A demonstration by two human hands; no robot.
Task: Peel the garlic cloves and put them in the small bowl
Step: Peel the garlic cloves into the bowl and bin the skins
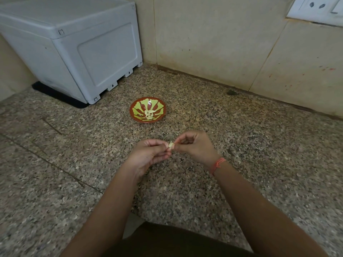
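Granite counter (259,145), tiled wall (213,34).
Grey plastic box (74,43) on black mat (55,93), back left; white socket plate (319,10) upper right.

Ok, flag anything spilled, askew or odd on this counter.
Nothing spilled: the bowl sits level, cloves inside. Only oddities: a small dark blob on the counter by the wall, too small to identify, and reddish smears on the wall.

Clove (171,145): pale papery skin, matt, between left hand (148,154) and right hand (194,147).
Bowl (132,110): glossy glaze, smooth, beyond the hands.
Worktop (74,164): speckled stone, smooth, faint sheen, under the hands.
Box (74,43): grey plastic, matt, far left of the hands.
Wall (213,43): beige tile, smooth, stained, beyond the hands.
Thread (218,164): orange cloth, right wrist.
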